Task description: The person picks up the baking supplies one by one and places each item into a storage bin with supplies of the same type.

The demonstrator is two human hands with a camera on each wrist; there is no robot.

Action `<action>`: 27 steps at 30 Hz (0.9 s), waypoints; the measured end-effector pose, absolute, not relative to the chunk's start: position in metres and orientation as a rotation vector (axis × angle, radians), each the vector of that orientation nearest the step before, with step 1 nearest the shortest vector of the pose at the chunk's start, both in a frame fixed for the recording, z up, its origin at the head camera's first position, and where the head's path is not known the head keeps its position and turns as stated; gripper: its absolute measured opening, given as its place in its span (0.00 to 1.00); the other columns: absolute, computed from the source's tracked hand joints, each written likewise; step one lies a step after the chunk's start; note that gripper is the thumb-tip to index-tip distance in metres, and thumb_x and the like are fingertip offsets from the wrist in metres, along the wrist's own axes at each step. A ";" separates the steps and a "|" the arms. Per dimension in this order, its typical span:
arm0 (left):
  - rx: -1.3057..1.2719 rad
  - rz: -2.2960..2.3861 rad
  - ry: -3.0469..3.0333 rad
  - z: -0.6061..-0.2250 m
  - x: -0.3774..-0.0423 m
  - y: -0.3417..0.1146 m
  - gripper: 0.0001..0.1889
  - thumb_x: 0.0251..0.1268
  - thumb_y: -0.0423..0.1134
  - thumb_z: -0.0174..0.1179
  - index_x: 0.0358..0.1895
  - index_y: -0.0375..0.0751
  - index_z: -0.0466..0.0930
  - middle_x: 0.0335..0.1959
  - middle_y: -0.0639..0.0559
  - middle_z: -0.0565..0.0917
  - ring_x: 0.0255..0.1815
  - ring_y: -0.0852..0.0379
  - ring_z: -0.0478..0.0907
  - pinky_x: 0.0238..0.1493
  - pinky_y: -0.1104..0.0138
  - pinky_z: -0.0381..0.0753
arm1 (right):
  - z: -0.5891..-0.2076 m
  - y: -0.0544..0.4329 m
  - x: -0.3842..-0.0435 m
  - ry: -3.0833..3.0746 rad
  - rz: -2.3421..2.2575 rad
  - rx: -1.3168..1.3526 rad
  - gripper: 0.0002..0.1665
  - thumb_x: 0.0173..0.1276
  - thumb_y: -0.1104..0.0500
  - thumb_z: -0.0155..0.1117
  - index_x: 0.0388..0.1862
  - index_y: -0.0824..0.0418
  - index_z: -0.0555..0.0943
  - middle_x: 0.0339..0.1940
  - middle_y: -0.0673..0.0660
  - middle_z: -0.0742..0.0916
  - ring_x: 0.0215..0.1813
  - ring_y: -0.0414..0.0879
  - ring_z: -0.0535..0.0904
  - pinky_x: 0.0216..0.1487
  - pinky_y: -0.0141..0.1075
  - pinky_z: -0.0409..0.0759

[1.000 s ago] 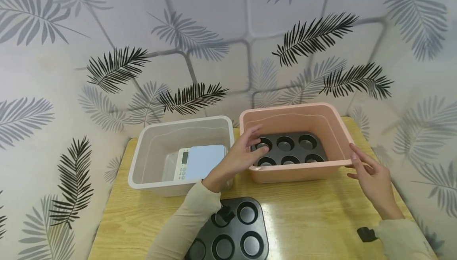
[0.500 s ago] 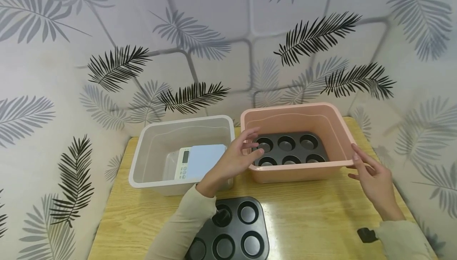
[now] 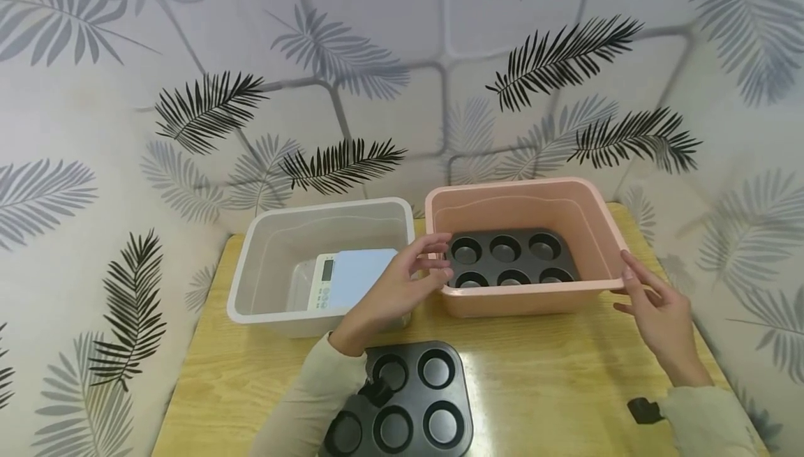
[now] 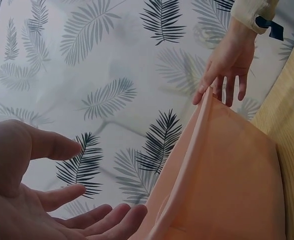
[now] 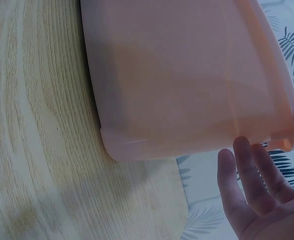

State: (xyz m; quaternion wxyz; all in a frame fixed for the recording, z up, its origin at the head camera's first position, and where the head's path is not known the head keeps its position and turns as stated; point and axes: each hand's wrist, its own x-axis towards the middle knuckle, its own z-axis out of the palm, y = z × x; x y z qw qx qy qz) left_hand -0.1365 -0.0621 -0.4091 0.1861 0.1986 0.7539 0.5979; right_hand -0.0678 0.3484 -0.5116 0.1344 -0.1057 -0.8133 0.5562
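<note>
A pink plastic bin point(image 3: 521, 301) stands on the table, with a dark six-cup muffin pan point(image 3: 492, 257) inside it. At the bin's front right corner my right hand point(image 3: 662, 321) pinches the rim; the right wrist view shows its fingers point(image 5: 249, 172) under the rim against the outer wall. My left hand point(image 3: 398, 279) hovers at the bin's left rim, fingers loosely bent and apart, holding nothing; in the left wrist view the gap between thumb and fingers point(image 4: 119, 222) is bare. A second dark muffin pan point(image 3: 421, 391) lies at the table's front, partly covered by the left forearm.
Left of the pink bin stands a pale grey bin point(image 3: 270, 319) holding a kitchen scale point(image 3: 358, 272) with a light blue top. Both bins sit at the back of the wooden table point(image 3: 540, 380), near a leaf-patterned backdrop point(image 3: 402, 122).
My left hand has drawn back leftward from over the pink bin's left side to its rim. The right hand stays at the corner. The bins shift slightly upward in the head view.
</note>
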 end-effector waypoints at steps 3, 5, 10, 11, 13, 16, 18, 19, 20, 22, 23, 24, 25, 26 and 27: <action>0.565 1.694 2.105 -0.410 -0.133 -0.068 0.29 0.81 0.35 0.60 0.82 0.45 0.69 0.76 0.38 0.75 0.73 0.39 0.81 0.72 0.51 0.86 | -0.510 0.348 -0.069 -2.361 1.602 -0.326 0.30 0.88 0.49 0.59 0.83 0.52 0.74 0.55 0.28 0.82 0.44 0.21 0.87 0.41 0.23 0.89; 0.569 1.704 2.095 -0.410 -0.131 -0.071 0.29 0.81 0.35 0.60 0.81 0.44 0.69 0.76 0.37 0.75 0.73 0.38 0.81 0.70 0.54 0.87 | -0.509 0.348 -0.069 -2.363 1.599 -0.335 0.30 0.88 0.49 0.58 0.83 0.51 0.74 0.55 0.29 0.82 0.44 0.20 0.87 0.41 0.22 0.89; 0.579 1.703 2.092 -0.412 -0.125 -0.075 0.29 0.80 0.34 0.59 0.81 0.42 0.69 0.75 0.36 0.75 0.73 0.35 0.80 0.69 0.55 0.87 | -0.509 0.348 -0.068 -2.364 1.618 -0.347 0.30 0.88 0.49 0.59 0.84 0.51 0.73 0.55 0.29 0.82 0.44 0.21 0.87 0.41 0.22 0.89; 0.579 1.702 2.094 -0.413 -0.124 -0.076 0.29 0.80 0.34 0.59 0.81 0.42 0.69 0.75 0.36 0.75 0.73 0.36 0.80 0.70 0.55 0.87 | -0.509 0.348 -0.068 -2.364 1.622 -0.345 0.30 0.88 0.49 0.59 0.84 0.52 0.73 0.55 0.28 0.82 0.44 0.21 0.87 0.41 0.22 0.89; 0.579 1.694 2.103 -0.413 -0.123 -0.077 0.29 0.80 0.35 0.59 0.81 0.43 0.69 0.76 0.37 0.75 0.73 0.37 0.80 0.71 0.53 0.85 | -0.509 0.348 -0.068 -2.362 1.627 -0.340 0.30 0.88 0.49 0.59 0.84 0.52 0.73 0.56 0.27 0.82 0.44 0.22 0.88 0.41 0.22 0.89; 0.565 1.687 2.108 -0.415 -0.120 -0.078 0.29 0.80 0.36 0.60 0.81 0.44 0.70 0.75 0.38 0.76 0.73 0.38 0.80 0.73 0.50 0.84 | -0.510 0.348 -0.068 -2.341 1.646 -0.328 0.30 0.87 0.50 0.59 0.83 0.53 0.74 0.56 0.26 0.83 0.43 0.23 0.88 0.40 0.23 0.90; 0.557 1.684 2.106 -0.417 -0.118 -0.081 0.29 0.80 0.37 0.61 0.80 0.44 0.70 0.75 0.39 0.77 0.73 0.39 0.81 0.74 0.49 0.83 | -0.511 0.348 -0.069 -2.323 1.662 -0.319 0.30 0.87 0.51 0.60 0.83 0.54 0.74 0.57 0.26 0.84 0.42 0.24 0.89 0.40 0.24 0.90; 0.552 1.678 2.107 -0.418 -0.117 -0.082 0.28 0.81 0.37 0.61 0.80 0.45 0.71 0.75 0.39 0.78 0.73 0.39 0.81 0.75 0.48 0.82 | -0.511 0.348 -0.069 -2.311 1.671 -0.316 0.30 0.87 0.51 0.60 0.82 0.55 0.75 0.57 0.26 0.84 0.42 0.25 0.90 0.40 0.24 0.90; 0.552 1.677 2.103 -0.419 -0.116 -0.084 0.28 0.81 0.38 0.61 0.80 0.45 0.71 0.74 0.39 0.78 0.73 0.39 0.81 0.75 0.47 0.81 | -0.512 0.347 -0.069 -2.301 1.680 -0.316 0.30 0.87 0.51 0.61 0.82 0.55 0.75 0.57 0.26 0.84 0.42 0.25 0.90 0.39 0.24 0.90; 0.563 1.672 2.093 -0.422 -0.115 -0.088 0.27 0.81 0.37 0.62 0.79 0.45 0.72 0.73 0.39 0.79 0.73 0.39 0.81 0.76 0.45 0.79 | -0.512 0.347 -0.069 -2.287 1.684 -0.316 0.29 0.86 0.52 0.61 0.82 0.56 0.75 0.57 0.27 0.85 0.42 0.25 0.90 0.39 0.24 0.90; 0.572 1.668 2.091 -0.423 -0.115 -0.090 0.27 0.81 0.36 0.62 0.78 0.44 0.73 0.73 0.39 0.79 0.73 0.39 0.81 0.77 0.44 0.79 | -0.512 0.346 -0.069 -2.279 1.692 -0.319 0.29 0.86 0.52 0.61 0.81 0.56 0.76 0.57 0.28 0.85 0.42 0.26 0.90 0.39 0.25 0.90; 0.576 1.660 2.090 -0.424 -0.114 -0.092 0.26 0.81 0.36 0.62 0.78 0.44 0.73 0.73 0.39 0.80 0.73 0.39 0.81 0.77 0.44 0.78 | -0.512 0.346 -0.070 -2.275 1.693 -0.322 0.29 0.86 0.52 0.62 0.81 0.56 0.76 0.56 0.28 0.85 0.42 0.26 0.90 0.39 0.24 0.90; 0.582 1.655 2.088 -0.425 -0.114 -0.094 0.26 0.81 0.36 0.62 0.78 0.44 0.74 0.72 0.39 0.81 0.73 0.40 0.81 0.76 0.44 0.78 | -0.512 0.346 -0.070 -2.276 1.685 -0.327 0.29 0.86 0.51 0.62 0.81 0.55 0.76 0.56 0.28 0.85 0.42 0.25 0.90 0.39 0.24 0.90; 0.593 1.651 2.084 -0.426 -0.113 -0.096 0.25 0.81 0.36 0.62 0.77 0.42 0.74 0.71 0.39 0.81 0.73 0.40 0.81 0.76 0.44 0.79 | -0.512 0.346 -0.069 -2.280 1.678 -0.332 0.29 0.86 0.51 0.61 0.81 0.55 0.76 0.56 0.28 0.85 0.42 0.25 0.90 0.39 0.24 0.90; 0.602 1.644 2.085 -0.427 -0.112 -0.098 0.25 0.81 0.36 0.62 0.77 0.42 0.74 0.71 0.39 0.82 0.73 0.40 0.81 0.75 0.46 0.80 | -0.512 0.345 -0.069 -2.283 1.671 -0.336 0.29 0.86 0.51 0.61 0.81 0.55 0.76 0.56 0.29 0.85 0.42 0.25 0.90 0.39 0.24 0.90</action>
